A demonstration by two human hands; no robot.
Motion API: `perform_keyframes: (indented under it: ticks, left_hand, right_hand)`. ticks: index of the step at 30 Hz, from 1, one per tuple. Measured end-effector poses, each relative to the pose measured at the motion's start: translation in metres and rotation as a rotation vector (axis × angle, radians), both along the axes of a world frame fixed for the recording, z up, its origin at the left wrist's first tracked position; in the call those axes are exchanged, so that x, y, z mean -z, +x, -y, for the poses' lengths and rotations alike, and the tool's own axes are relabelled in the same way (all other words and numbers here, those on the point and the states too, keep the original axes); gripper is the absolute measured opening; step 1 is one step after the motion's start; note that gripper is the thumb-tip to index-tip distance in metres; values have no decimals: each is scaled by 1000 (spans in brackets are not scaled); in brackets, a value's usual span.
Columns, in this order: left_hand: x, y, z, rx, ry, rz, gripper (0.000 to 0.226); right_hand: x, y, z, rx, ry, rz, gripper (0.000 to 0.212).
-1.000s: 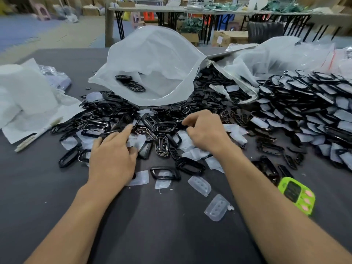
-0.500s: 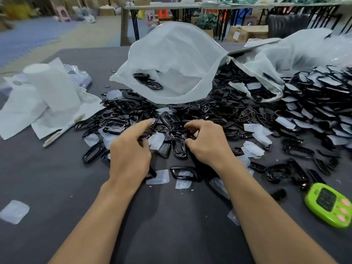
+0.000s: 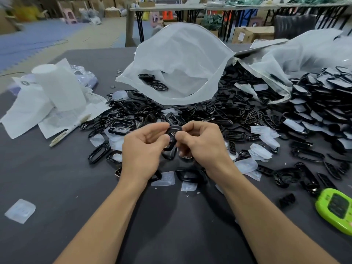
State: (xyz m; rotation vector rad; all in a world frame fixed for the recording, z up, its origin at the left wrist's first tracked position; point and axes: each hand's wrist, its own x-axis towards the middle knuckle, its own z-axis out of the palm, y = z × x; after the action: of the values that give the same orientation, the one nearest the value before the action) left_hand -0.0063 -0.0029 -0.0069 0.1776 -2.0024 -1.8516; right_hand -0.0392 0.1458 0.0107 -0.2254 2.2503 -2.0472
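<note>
A black plastic frame [image 3: 172,137] is held just above the table at the centre of the view, in front of a heap of similar parts. 2 bare hands grasp it. The left hand [image 3: 142,149] pinches its left edge with thumb and curled fingers, and the right hand [image 3: 204,144] pinches its right edge the same way.

Beneath them lies a dark grey table surface [image 3: 57,187]. The heap of black frames [image 3: 219,115] spreads across it beyond the hands, mixed with clear film pieces [image 3: 261,151]. 1 clear piece [image 3: 20,211] lies alone at the near left. Behind the heap, a white plastic bag [image 3: 181,63] gapes open with a few frames inside.

To the left are white papers [image 3: 24,113], a white cylinder [image 3: 59,86] standing on them, and a pen [image 3: 69,130]. A green timer [image 3: 337,210] lies at the near right.

The room behind is blurred. It shows blue floor mats [image 3: 28,40], folding tables [image 3: 171,7] and cardboard boxes [image 3: 253,34].
</note>
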Motion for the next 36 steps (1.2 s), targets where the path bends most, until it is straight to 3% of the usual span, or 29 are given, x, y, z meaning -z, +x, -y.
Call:
perform_keyframes:
  ticks: [3,6,8,9,11,13,16,19,27,33,36]
  left_hand:
    - [2,5,-4,35,-218,-9,43]
    - [1,3,-1,88,-144,-23,61]
    - [1,0,2,75,-57,-16,64]
    - [0,-1,3,70,20,-8,61]
    - [1,-4,4,77,220,38,52]
    - [0,-6,6,110,424,114,44]
    - [-2,-7,10,187,634,142,45]
    - [-2,-8,13,232,668,145,41]
    - [-2,-6,10,223,641,155,55]
    - [-4,-5,10,334,684,187,61]
    - [-6,-4,8,403,709,202,64]
  right_hand:
    - [0,-2,-2,-50,-68,48,18]
    - [-5,-7,-11,-188,-112,127,24]
    - [-10,-12,-22,-166,-105,129,29]
    - [-11,-15,-28,-104,-8,65,29]
    - [-10,-18,-40,52,367,-132,29]
    - [-10,-14,-41,66,648,-223,27]
    - [-7,-8,-31,-29,861,-242,24]
    - [-9,-7,-26,-66,1000,-227,23]
    - [-13,1,-24,32,1101,-191,10]
    - [-13,-1,-31,-127,1069,-147,11]
    - [-11,-5,-31,-66,897,-199,9]
